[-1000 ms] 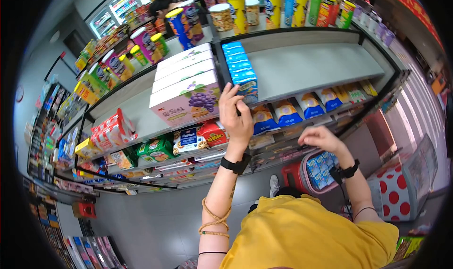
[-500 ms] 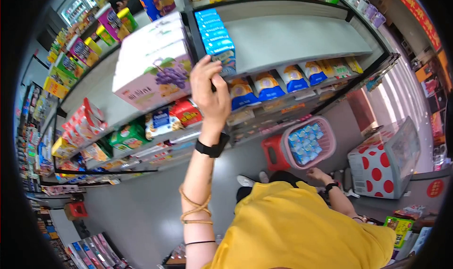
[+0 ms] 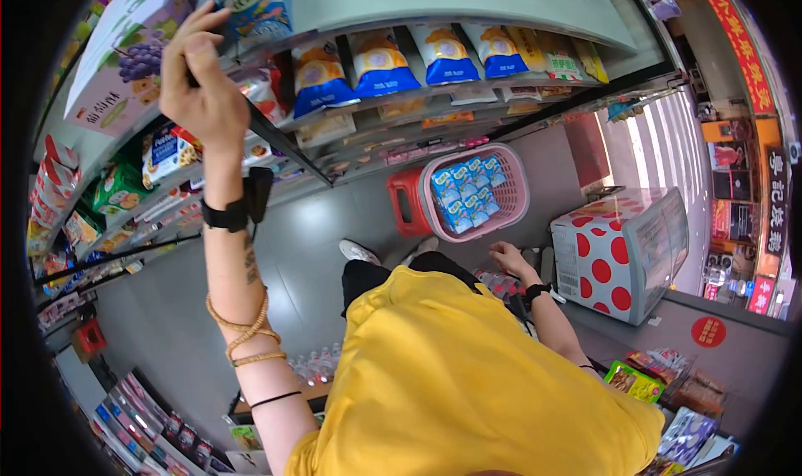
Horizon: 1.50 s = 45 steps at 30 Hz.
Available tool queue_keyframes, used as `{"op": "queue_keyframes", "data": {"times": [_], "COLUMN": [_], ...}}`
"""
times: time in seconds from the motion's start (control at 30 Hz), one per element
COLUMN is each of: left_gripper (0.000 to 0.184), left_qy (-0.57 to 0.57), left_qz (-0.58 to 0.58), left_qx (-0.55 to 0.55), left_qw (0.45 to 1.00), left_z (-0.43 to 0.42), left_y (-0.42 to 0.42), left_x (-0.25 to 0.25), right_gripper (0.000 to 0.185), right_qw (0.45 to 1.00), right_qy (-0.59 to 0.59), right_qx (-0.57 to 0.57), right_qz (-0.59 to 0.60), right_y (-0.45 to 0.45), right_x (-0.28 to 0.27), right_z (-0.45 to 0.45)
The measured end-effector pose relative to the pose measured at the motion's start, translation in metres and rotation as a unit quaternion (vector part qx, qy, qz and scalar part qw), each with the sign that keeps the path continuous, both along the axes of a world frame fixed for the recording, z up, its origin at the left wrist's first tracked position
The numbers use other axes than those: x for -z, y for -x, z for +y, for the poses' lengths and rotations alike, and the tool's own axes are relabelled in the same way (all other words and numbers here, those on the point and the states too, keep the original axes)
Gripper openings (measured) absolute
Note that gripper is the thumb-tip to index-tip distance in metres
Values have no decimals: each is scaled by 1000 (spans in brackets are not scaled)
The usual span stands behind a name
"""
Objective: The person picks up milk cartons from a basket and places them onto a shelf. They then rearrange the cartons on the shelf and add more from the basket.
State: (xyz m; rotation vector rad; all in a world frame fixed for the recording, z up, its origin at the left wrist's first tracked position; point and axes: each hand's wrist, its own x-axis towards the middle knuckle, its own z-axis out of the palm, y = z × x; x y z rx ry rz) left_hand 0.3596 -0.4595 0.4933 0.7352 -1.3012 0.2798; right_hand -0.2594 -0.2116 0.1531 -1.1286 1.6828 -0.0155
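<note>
My left hand (image 3: 203, 96) is raised at the shelf, its fingers stretched out beside a row of blue drink cartons (image 3: 255, 10). The fingertips lie at the edge of the front carton; whether they touch it I cannot tell. Left of the hand stands a pale pink box with grapes on it (image 3: 125, 58). My right hand (image 3: 510, 260) hangs low by my side, fingers loosely apart with nothing seen in them. Nearest to it is a pink basket (image 3: 518, 179) holding several blue-and-white cartons (image 3: 468, 194).
The basket rests by a red stool (image 3: 407, 202) on the grey floor. Snack bags (image 3: 380, 63) line the shelf below the cartons. A red-dotted freezer (image 3: 601, 255) stands on the right, near a counter with packets (image 3: 635, 382). Bottles (image 3: 316, 366) are behind my left side.
My view has turned, so the shelf and cartons sit farther left and higher. My left hand stays by the blue cartons. My right hand still hangs near the basket.
</note>
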Motion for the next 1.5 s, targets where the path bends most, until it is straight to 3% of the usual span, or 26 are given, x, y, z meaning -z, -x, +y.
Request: {"op": "queue_keyframes", "data": {"times": [0.17,0.27,0.47,0.57,0.6,0.77,0.8,0.87,0.93,1.1,1.33,1.5], "left_gripper": [31,29,25,27,31,39,41,47,46,29,28,28], "left_qy": [-113,-117,-83,-80,-72,-42,-101,-111,-72,-74,-66,-87], "left_qz": [48,83,70,57,45,0,2,-83,-26,72,74,68], "left_qx": [-58,-97,-215,-245,-241,-254,-348,-467,-435,-320,-320,-313], "left_qw": [991,985,971,965,967,966,932,873,897,942,942,943], "left_z": [17,11,3,0,0,-5,0,9,1,-1,2,7], "left_y": [12,18,24,17,20,14,15,18,22,38,44,43], "left_x": [-19,-18,-12,-9,-10,-11,-14,-17,-17,-22,-27,-28], "right_gripper": [35,37,53,63,73,87,87,87,89,83,55,56], "right_qw": [990,985,981,946,968,972,972,962,954,961,958,948], "right_qy": [70,93,130,282,187,164,171,217,234,184,207,217], "right_qx": [-123,-146,-141,-156,-160,-162,-157,-163,-180,-183,-177,-177], "right_qz": [14,-20,23,31,48,55,20,17,49,97,90,152], "right_y": [62,80,44,27,14,-14,-8,-8,-3,-11,-17,-19], "right_x": [88,129,136,176,150,162,187,206,232,207,170,178], "right_z": [-46,-93,-173,-191,-199,-204,-203,-199,-201,-212,-215,-212]}}
